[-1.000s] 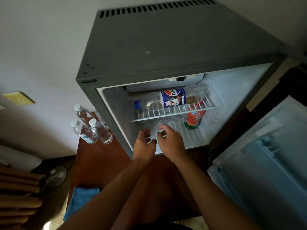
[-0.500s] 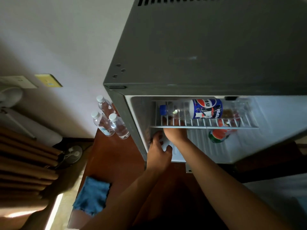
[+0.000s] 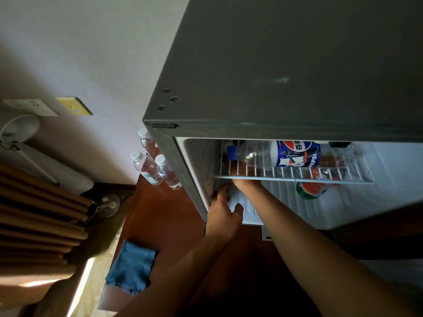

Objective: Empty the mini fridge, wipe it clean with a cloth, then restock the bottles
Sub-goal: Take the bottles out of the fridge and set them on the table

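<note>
The grey mini fridge (image 3: 274,65) stands open. A Pepsi bottle (image 3: 295,153) lies on its white wire shelf (image 3: 297,178). Below the shelf lies a bottle with a watermelon label (image 3: 311,189). My left hand (image 3: 223,216) rests at the front left of the fridge floor, fingers spread, holding nothing. My right hand (image 3: 242,176) is deep under the shelf at the left, mostly hidden by the wires, so its grip cannot be made out. Three clear water bottles (image 3: 146,167) stand outside, left of the fridge. A blue cloth (image 3: 131,266) lies on the wooden top.
The fridge and the water bottles share a reddish wooden top (image 3: 164,213), whose left edge runs past the cloth. On the floor to the left are a small fan (image 3: 107,205) and brown curtain folds (image 3: 34,213). Wall sockets (image 3: 73,105) sit above them.
My view has dropped closer to the fridge and swung left. My right hand has gone from the fridge's front edge to deep under the wire shelf. My left hand stays at the front left.
</note>
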{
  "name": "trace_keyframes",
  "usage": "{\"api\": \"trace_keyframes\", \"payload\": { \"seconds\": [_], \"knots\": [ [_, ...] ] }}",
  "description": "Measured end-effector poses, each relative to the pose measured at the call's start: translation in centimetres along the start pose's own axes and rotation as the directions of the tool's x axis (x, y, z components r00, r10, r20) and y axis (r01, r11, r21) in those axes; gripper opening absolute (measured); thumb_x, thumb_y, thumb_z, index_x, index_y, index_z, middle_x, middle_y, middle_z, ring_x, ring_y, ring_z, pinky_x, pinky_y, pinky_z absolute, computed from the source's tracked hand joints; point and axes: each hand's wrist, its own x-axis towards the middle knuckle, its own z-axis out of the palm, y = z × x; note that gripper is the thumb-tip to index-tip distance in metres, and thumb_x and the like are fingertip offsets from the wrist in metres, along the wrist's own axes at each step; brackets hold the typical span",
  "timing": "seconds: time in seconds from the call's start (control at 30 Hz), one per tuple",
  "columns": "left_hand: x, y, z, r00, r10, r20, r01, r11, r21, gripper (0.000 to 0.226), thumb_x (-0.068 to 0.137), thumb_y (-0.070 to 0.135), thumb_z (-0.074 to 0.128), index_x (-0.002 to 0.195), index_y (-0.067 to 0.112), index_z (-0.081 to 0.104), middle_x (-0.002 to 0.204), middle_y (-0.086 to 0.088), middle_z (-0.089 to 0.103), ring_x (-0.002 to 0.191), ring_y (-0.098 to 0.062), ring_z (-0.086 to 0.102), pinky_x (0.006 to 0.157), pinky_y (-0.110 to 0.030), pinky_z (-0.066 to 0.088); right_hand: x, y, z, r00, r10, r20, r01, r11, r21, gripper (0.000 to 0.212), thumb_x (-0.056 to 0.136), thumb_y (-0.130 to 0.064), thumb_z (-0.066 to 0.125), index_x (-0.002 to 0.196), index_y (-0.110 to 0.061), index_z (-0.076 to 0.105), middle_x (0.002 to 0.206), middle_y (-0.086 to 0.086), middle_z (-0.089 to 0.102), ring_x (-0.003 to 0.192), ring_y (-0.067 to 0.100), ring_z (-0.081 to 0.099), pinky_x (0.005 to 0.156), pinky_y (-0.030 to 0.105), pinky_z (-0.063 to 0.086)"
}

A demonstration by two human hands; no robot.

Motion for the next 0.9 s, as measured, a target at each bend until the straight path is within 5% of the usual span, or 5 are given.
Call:
{"api": "trace_keyframes", "payload": {
  "seconds": [0.17,0.3,0.57,0.73,0.9],
  "knots": [
    [-0.6,-0.5,-0.2,1.000,0.016,-0.008,-0.016,1.000,0.022,0.056,0.090,0.015,0.061,0.143,0.023,0.042,0.139,0.000,0.052,0.125,-0.014,0.050,0.103,-0.033,0.045,-1.6,-0.8,0.2,0.959,0.066,-0.277,0.001,0.972,0.234,0.023,0.100,-0.016,0.047,0.104,0.000,0.062,0.106,0.017,0.064,0.108,0.033,0.058,0.098,0.038,0.044],
    [-1.0,-0.9,-0.3,1.000,0.024,-0.003,-0.024,0.997,0.068,0.057,0.090,0.016,0.061,0.142,0.024,0.041,0.140,0.000,0.049,0.126,-0.016,0.050,0.100,-0.029,0.044,-2.8,-0.3,1.5,0.815,-0.027,-0.579,0.183,0.960,0.212,0.019,0.078,-0.006,0.076,0.094,0.002,0.069,0.092,0.022,0.070,0.086,0.041,0.067,0.075,0.045,0.058],
    [-2.7,-1.8,-0.5,0.998,0.064,0.020,-0.066,0.992,0.112,0.057,0.089,0.016,0.060,0.141,0.021,0.039,0.142,0.001,0.046,0.127,-0.019,0.050,0.099,-0.029,0.042,-6.2,2.1,2.9,0.833,0.003,-0.553,0.162,0.955,0.249,0.035,0.089,-0.030,0.068,0.117,-0.012,0.058,0.108,0.008,0.070,0.098,0.026,0.067,0.081,0.031,0.051],
    [-3.7,-2.3,-0.7,0.997,0.050,0.061,-0.057,0.990,0.129,0.060,0.087,0.016,0.060,0.142,0.022,0.037,0.143,0.000,0.043,0.125,-0.021,0.051,0.102,-0.037,0.045,-9.0,3.2,3.5,0.827,0.011,-0.561,0.156,0.956,0.249,0.027,0.089,-0.034,0.069,0.098,-0.020,0.048,0.089,-0.002,0.067,0.077,0.016,0.064,0.058,0.019,0.036],
    [-4.0,-2.9,-0.8,0.993,0.064,0.095,-0.077,0.988,0.137,0.064,0.084,0.020,0.065,0.141,0.023,0.036,0.141,-0.001,0.045,0.122,-0.022,0.054,0.099,-0.039,0.048,-11.7,3.3,4.7,0.830,0.039,-0.556,0.148,0.946,0.288,0.029,0.086,-0.037,0.071,0.093,-0.022,0.046,0.082,-0.006,0.065,0.072,0.011,0.061,0.057,0.022,0.041]
  ]
}}
